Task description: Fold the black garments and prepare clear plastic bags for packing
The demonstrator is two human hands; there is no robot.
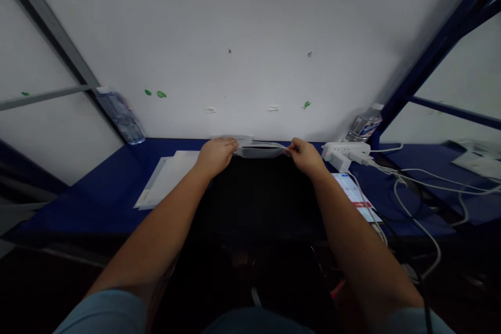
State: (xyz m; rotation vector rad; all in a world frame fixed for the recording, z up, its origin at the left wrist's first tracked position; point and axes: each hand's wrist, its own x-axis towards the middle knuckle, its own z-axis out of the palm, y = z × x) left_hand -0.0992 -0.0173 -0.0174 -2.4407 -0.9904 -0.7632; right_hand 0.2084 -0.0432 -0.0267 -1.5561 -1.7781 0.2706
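At the back of the desk, both hands hold a flat light-grey piece (260, 153), with a narrow dark slit along its top like the mouth of a pouch. My left hand (217, 156) is closed over its left end, fingers pointing right. A pinch of my right hand (304, 154) grips the right corner. A broad black surface (258, 193) spreads from just below the piece towards me; its kind is too dark to tell. Behind my left fingers, a pale flat edge (246, 138) shows against the wall.
White papers (168, 177) lie left on the blue desk (117, 188). Plastic bottles stand at the left (122, 117) and right (366, 122) by the wall (266, 26). A power strip (346, 150), cables (418, 219) and a lit phone (358, 195) are on the right.
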